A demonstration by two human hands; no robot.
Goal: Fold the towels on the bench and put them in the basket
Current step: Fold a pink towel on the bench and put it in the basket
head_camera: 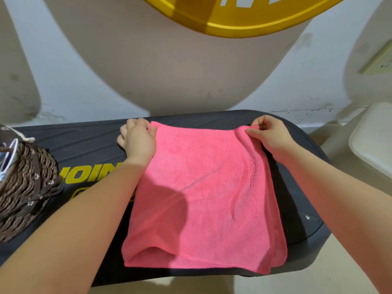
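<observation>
Plush pink towel (203, 187), seemingly doubled.

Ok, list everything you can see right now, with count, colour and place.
towel: one, pink, folded, lying mid-bench, its far corners held
bench: one, black with yellow lettering, across the middle of the view
basket: one, brown wicker, on the bench's left end, contents unclear
cushion: one, off-white, at the right, beyond the bench
cap brim: one, yellow, top edge of the view
wall: pale, behind the bench
left hand: pinches the towel's far left corner
right hand: pinches the towel's far right corner
</observation>
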